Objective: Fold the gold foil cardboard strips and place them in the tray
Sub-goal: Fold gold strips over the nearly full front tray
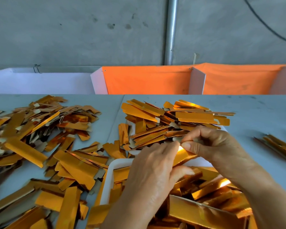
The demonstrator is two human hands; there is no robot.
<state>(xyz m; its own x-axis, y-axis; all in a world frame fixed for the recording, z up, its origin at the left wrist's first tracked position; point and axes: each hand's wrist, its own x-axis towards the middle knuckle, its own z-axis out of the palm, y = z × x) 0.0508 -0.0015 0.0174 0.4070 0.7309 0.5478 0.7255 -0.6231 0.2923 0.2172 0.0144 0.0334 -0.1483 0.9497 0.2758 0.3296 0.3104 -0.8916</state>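
Both of my hands meet over the near white tray (111, 169). My left hand (153, 169) and my right hand (210, 146) together pinch one gold foil strip (182, 157), their fingertips touching at its upper end. The strip slants down to the left between them, and my left palm hides its lower part. The near tray holds several folded gold strips (210, 190). A second white tray (221, 128) behind my hands is heaped with gold strips (172, 119).
A large loose heap of gold strips (40, 146) covers the left half of the grey table (257, 113). A small bundle of strips (277, 146) lies at the right edge. White and orange bins (147, 81) stand behind the table against a concrete wall.
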